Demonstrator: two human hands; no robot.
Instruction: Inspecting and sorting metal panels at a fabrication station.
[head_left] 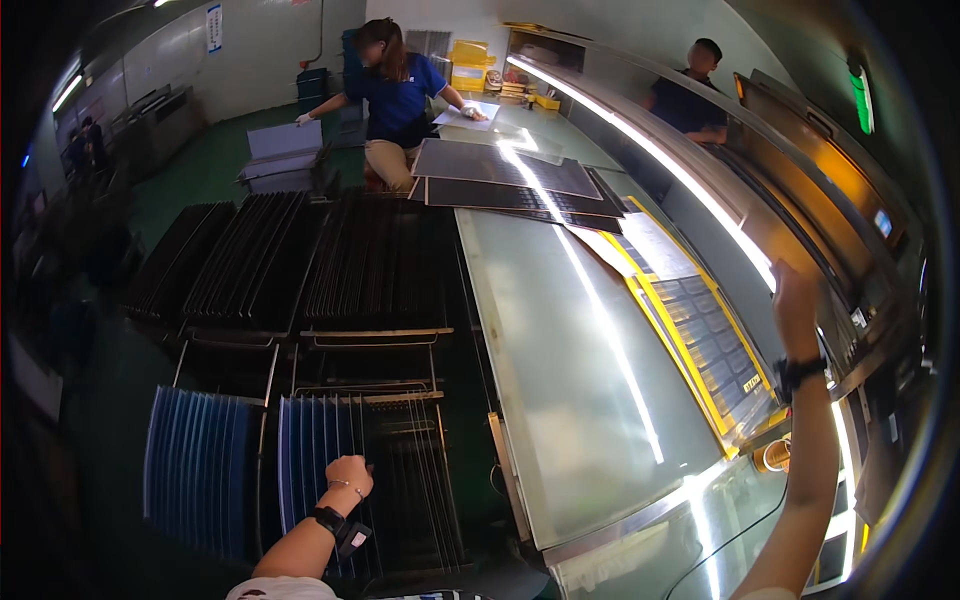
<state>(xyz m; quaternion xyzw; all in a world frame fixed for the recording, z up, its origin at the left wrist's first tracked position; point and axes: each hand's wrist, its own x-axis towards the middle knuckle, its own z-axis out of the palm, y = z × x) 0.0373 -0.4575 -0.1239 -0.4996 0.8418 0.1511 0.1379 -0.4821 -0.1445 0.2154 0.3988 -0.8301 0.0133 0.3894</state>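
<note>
My left hand (350, 473) is closed above a wire rack (425, 470) with upright slots, and what its fingers hold, if anything, is hidden. Just left of it, thin blue panels (300, 440) stand on edge in the rack. My right arm reaches up on the right side. At the near end of a long lit bar (690, 180), my right hand (796, 295) is closed against the machine's front edge; its grip is too blurred to make out. A yellow-framed sheet (700, 310) with dark rectangles lies on the glossy table (560, 350) between my hands.
Dark, thin panels (510, 185) lie stacked on the table's far part. Another rack of blue panels (200, 470) stands at left, with dark racks (250, 260) beyond. A co-worker in blue (405, 95) handles a sheet; another person (690, 95) stands behind the machine.
</note>
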